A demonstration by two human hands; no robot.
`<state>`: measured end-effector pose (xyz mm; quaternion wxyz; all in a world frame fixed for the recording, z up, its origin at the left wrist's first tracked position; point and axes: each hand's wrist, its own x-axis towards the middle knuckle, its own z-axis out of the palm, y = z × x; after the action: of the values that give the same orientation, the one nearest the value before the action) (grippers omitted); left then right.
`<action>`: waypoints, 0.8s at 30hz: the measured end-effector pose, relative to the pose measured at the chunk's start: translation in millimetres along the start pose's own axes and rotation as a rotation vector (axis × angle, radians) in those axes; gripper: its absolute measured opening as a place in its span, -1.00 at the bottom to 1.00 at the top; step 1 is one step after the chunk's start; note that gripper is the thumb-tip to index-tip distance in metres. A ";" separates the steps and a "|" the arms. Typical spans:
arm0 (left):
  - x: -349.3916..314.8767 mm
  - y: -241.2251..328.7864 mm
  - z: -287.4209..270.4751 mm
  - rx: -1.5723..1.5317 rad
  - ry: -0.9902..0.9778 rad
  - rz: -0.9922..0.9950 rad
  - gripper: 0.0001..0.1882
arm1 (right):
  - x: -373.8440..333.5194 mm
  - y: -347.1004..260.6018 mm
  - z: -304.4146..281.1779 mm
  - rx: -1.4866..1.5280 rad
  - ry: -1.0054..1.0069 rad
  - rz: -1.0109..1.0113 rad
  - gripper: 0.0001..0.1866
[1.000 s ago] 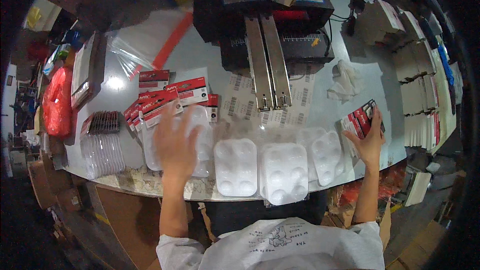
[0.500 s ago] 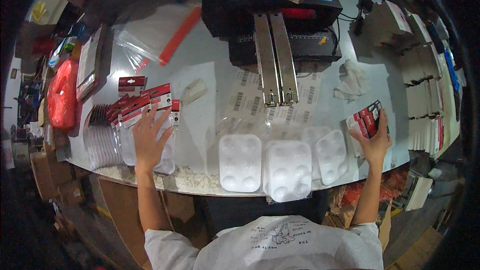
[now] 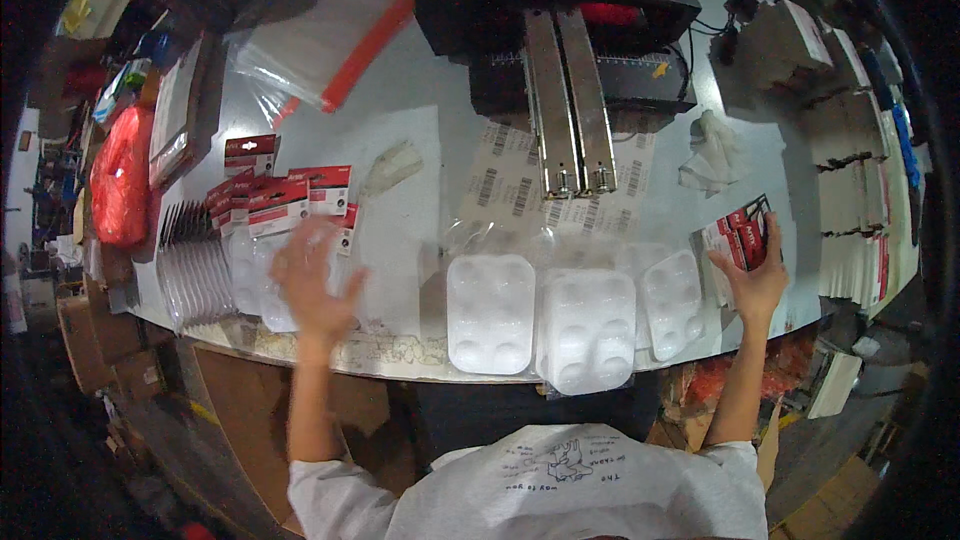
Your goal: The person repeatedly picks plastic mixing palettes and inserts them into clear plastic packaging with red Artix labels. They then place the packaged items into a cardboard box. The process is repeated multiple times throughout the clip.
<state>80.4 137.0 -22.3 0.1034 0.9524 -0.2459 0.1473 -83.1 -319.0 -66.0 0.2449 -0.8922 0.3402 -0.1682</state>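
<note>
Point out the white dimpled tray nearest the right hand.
The slanted tray at the row's right end, just left of the right hand and its red cards. The other white trays lie farther left.

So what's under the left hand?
Around the left hand you can see red-and-white cards and, on its left, part of a white tray. Whatever lies straight beneath is covered, and I can't tell whether the hand touches it.

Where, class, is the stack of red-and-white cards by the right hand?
In the head view, the stack of cards is toward the right of the table, gripped by the right hand, right of the white trays.
</note>
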 end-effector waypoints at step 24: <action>-2.4 165.6 -11.8 -1.336 -0.365 -0.528 -0.87 | -22.2 -182.5 -7.4 0.527 -0.887 -0.389 -0.72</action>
<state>-6.9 -0.9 8.6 0.6504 0.7234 -0.0590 -0.2241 -6.6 -187.7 37.8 0.5444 -0.8323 -0.0201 0.1022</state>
